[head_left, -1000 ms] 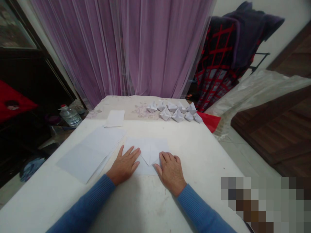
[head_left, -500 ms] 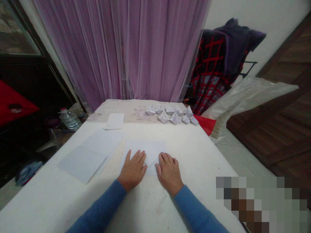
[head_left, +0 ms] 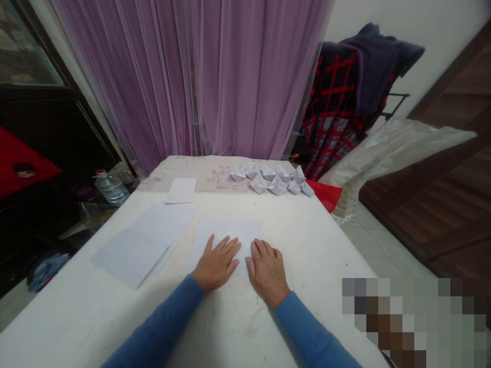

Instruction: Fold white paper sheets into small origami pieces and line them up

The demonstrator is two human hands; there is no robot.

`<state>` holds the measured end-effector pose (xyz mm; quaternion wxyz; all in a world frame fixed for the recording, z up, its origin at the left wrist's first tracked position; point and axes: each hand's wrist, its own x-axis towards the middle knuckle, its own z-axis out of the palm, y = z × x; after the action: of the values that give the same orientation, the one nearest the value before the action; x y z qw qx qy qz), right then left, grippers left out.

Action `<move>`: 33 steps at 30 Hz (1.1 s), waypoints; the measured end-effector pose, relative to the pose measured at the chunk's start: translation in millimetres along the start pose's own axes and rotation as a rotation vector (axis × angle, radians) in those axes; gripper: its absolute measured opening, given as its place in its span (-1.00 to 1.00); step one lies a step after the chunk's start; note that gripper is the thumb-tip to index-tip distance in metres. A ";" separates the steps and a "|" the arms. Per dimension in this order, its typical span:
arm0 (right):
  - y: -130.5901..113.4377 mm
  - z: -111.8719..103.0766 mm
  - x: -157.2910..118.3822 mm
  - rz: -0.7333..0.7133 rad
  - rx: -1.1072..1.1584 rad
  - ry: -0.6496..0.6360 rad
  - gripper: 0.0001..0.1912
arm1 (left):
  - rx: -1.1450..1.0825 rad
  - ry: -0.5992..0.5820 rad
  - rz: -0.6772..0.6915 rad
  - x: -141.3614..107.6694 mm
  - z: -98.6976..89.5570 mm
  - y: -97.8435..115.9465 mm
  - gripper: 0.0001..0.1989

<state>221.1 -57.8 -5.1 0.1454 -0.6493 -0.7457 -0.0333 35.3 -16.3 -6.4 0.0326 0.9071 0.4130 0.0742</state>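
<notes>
Left arm: reaches forward from the lower edge of the view and angles inward, in a blue knit sleeve (head_left: 161, 322).
Left hand: the left hand (head_left: 217, 265) lies palm down and open, fingers spread and pointing forward and to the right. It is not gripping; its fingers rest on the lower left of the paper.
Right arm: comes forward at a slant from the lower right, in a matching blue knit sleeve (head_left: 310, 327).
Right hand: the right hand (head_left: 267, 273) is also open and palm down, released, with its fingers pointing forward and its fingertips on the lower right of the paper.
Between the hands: a sheet of white paper (head_left: 226, 230) lies flat on the white table (head_left: 307, 286), under both hands.
Left of the sheet: a stack of white paper (head_left: 141, 243), just beside it.
Further ahead: a single small paper sheet (head_left: 181, 190), and a cluster of folded paper boats (head_left: 268, 181) near the far edge of the table.
Beyond the table: a plastic water bottle (head_left: 111, 190), to the left; its label is too small to read.
Lower right: a pixelated patch hides that corner.
</notes>
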 end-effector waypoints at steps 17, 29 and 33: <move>0.1 5.4 5.8 -0.226 0.111 -0.078 -0.52 | 0.014 -0.074 -0.031 -12.5 -18.6 -13.7 -0.60; 18.3 -3.1 -6.6 -0.164 0.068 -0.135 -0.46 | -0.024 -0.199 0.068 -27.1 -24.3 -26.2 -0.56; 16.5 -5.5 -3.8 -0.184 0.079 -0.113 -0.48 | -0.035 -0.206 0.051 -24.6 -28.0 -24.0 -0.59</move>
<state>238.6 -60.2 -3.1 0.1250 -0.5726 -0.8100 0.0194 -3.0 -19.2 15.8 0.0890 0.9194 0.3830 -0.0116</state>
